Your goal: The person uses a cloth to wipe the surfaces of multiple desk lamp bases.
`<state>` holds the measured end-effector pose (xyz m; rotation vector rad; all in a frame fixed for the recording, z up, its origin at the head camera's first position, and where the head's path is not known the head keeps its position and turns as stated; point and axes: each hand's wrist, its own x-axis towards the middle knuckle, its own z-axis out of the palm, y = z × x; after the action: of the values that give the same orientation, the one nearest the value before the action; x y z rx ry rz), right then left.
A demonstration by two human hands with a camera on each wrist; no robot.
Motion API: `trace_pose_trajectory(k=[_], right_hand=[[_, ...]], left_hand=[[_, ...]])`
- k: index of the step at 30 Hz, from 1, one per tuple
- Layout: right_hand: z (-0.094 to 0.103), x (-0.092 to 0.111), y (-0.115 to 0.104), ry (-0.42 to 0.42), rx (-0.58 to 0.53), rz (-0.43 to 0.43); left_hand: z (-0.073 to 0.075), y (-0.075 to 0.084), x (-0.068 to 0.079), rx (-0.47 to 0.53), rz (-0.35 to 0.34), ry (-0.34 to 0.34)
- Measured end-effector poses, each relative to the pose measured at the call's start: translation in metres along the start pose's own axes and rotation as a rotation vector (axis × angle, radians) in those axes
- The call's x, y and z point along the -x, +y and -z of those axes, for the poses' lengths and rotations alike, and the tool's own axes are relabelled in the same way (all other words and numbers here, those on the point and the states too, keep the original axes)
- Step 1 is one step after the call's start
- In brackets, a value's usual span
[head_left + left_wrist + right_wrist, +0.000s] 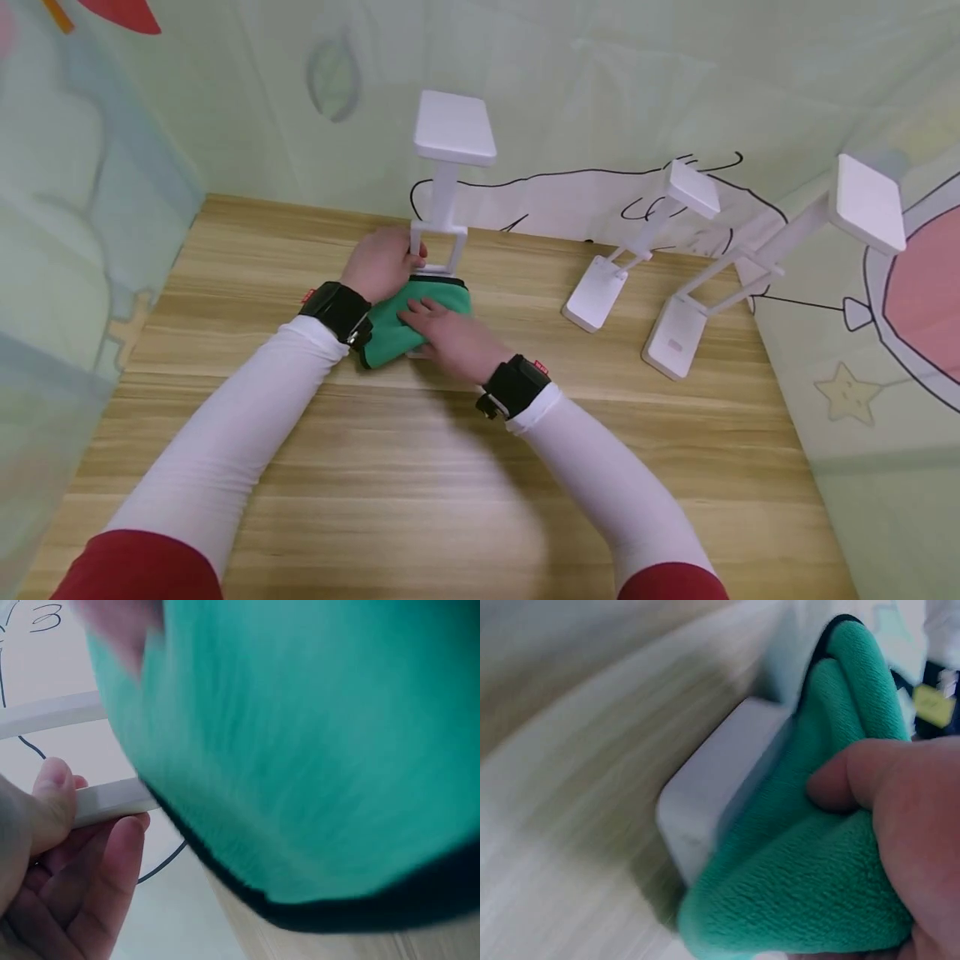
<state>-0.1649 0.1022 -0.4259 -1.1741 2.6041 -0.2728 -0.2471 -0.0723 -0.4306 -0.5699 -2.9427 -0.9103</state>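
Pale green cartoon-printed sheeting (255,108) backs a light wood-grain surface (360,492). Near its rear edge stands a white plastic lamp with a flat rectangular head (454,129). The left hand (378,265) has thumb and fingers closed around one thin bar of its stem. The right hand (461,342) grips a green plush cloth with black edging (386,333) against the lamp's base, partly covering it. Two similar white folding lamps (596,292) (675,333) stand to the right, well apart from the hands.

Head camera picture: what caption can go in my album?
Left hand grips a white lamp; right hand holds a green cloth against it.
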Motion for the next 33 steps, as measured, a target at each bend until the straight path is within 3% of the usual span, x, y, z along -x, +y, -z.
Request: trace_pose_trajectory(k=[5,14,26,33], right_hand=[[-0.001,-0.008,0.009,0.01,0.038,-0.057],[0.002,-0.003,0.009,0.01,0.095,-0.093],[0.004,0.021,0.016,0.013,0.081,-0.143],[0.005,0.04,0.005,-0.016,0.191,-0.194]], left_hand=[[0.0,0.0,-0.001,-0.006,0.008,-0.009],[0.002,0.001,0.0,0.007,0.02,0.01],[0.002,0.0,0.001,-0.009,0.026,0.0],[0.002,0.0,0.001,-0.013,0.016,0.0]])
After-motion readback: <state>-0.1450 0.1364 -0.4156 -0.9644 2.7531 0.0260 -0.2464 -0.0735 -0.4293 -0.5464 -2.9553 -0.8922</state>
